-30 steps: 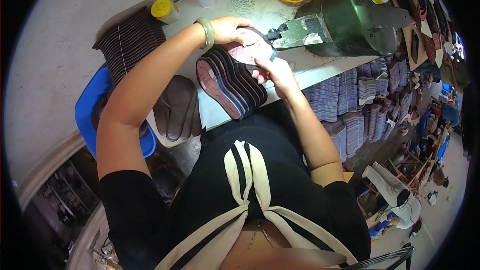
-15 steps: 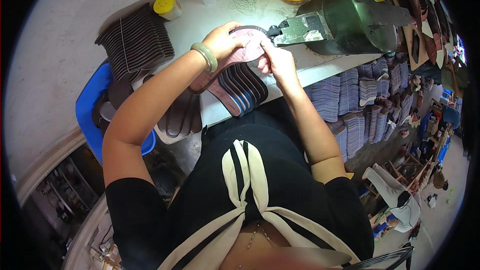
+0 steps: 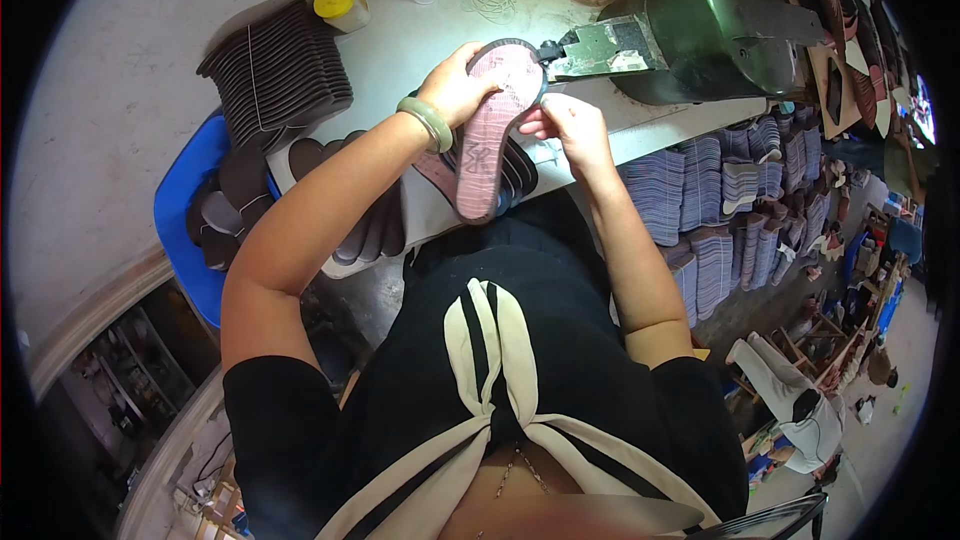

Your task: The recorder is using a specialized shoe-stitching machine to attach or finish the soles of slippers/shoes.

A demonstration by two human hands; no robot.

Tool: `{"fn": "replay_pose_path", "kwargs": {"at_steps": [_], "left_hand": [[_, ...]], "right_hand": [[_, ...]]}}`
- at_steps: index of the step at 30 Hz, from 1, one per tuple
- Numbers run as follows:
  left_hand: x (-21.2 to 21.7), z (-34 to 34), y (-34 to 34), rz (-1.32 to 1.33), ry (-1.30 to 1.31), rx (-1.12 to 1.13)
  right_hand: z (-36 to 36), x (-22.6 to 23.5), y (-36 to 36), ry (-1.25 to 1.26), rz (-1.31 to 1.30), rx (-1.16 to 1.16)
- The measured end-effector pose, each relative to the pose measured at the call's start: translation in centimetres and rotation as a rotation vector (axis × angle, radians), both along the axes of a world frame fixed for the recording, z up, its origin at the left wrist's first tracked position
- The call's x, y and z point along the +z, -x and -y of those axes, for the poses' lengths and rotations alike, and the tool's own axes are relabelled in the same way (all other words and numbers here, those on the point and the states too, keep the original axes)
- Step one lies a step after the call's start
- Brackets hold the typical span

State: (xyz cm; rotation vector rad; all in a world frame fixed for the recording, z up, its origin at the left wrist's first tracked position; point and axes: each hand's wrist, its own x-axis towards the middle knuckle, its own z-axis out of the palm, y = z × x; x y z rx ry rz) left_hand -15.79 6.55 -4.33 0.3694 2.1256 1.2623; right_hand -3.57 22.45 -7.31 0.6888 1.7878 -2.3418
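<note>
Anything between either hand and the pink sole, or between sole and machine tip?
Nothing visible. The left hand holds the pink sole by its left edge; the right hand is at its right edge, contact unclear. The sole's wide end lies beside the dark tip of the green machine.

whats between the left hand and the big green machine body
In the head view: the pink insole, then a small black fitting and the flat green metal arm.

The left hand (image 3: 455,90) grips a pink insole (image 3: 485,165), with the right hand (image 3: 572,132) at its three o'clock edge. A green machine (image 3: 690,45) stands at two o'clock.
</note>
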Motion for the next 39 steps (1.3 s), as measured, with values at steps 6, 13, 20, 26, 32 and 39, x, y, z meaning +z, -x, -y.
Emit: {"fn": "replay_pose_path", "kwargs": {"at_steps": [6, 13, 20, 26, 32, 39], "left_hand": [[-2.0, -0.2, -0.4, -0.066, -0.013, 0.117], [-2.9, -1.1, 0.0, -0.152, 0.097, 0.216], [-2.1, -2.1, -0.2, -0.218, 0.128, 0.349], [-3.2, -2.9, 0.4, -0.246, 0.125, 0.421], [-4.0, -3.5, 2.0, -0.246, 0.219, 0.421], [-4.0, -0.5, 2.7, -0.464, 0.181, 0.352]], "right_hand": [[4.1, 0.1, -4.2, 0.361, -0.082, 0.199], [2.2, -0.6, -3.9, 0.409, -0.032, 0.102], [-0.5, -0.2, -3.5, 0.321, -0.014, 0.065], [-2.8, 0.4, -2.4, 0.211, 0.001, 0.1], [-3.4, 1.8, -0.8, 0.08, 0.047, 0.074], [1.7, 1.7, 1.3, -0.253, -0.011, 0.166]]}}
